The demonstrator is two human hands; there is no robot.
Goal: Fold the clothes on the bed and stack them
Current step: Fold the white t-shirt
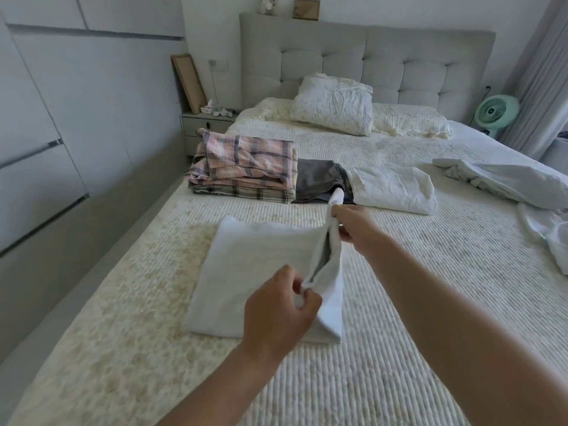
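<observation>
While the left hand (278, 315) and right hand (353, 222) pinch its raised edge, the soft white garment (255, 272) lies rectangular.

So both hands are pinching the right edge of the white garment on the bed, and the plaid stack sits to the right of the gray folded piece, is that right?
Not quite. In the head view the plaid stack sits to the left of the gray folded piece, not the right. The rest holds: the left hand and right hand both pinch the right edge of the white garment on the bed.
</observation>
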